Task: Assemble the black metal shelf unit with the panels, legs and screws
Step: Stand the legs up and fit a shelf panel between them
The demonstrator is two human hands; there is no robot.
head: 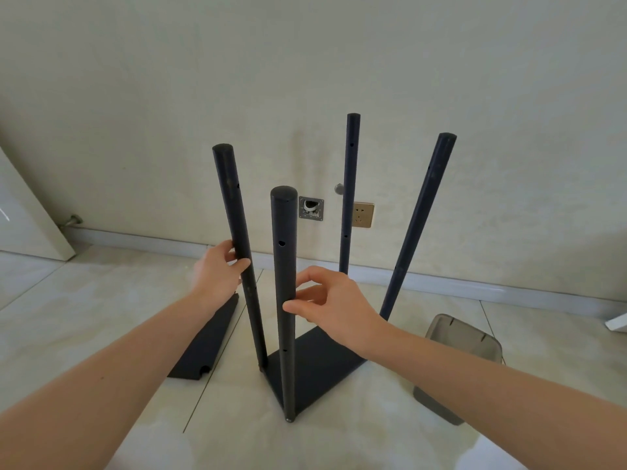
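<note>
Shelf unit: a black bottom panel (319, 364) lies on the tiled floor (101, 300) at lower centre of the frame, with four black legs rising from its corners.
Left leg (237, 242): stands left of centre, leaning toward the upper left.
Near leg (285, 300): stands at centre, closest to the camera, a small foot showing at its base.
Far legs: one (349, 198) upright against the wall, one (420, 218) leaning toward the upper right.
Left hand (217, 273): grip closed round the left leg at mid-height, fingers and thumb wrapped on the tube.
Right hand (334, 300): thumb and fingertips pinch the near leg from its right side, below a screw hole.
Spare panel (207, 340): lies flat on the floor at lower left, notched corner toward the camera, apart from the unit.
Bin (458, 364): grey, lower right, just beside the panel.
Risk, splay: the legs diverge at their tops; judged from this, the next panel's corner holes may miss the leg holes unless the legs are drawn parallel.
Risk, tipping: loose base joints could let a released leg swing outward or twist the panel.
Writing: no brand, label or legible text; a gold wall socket (362, 215) shows none.
</note>
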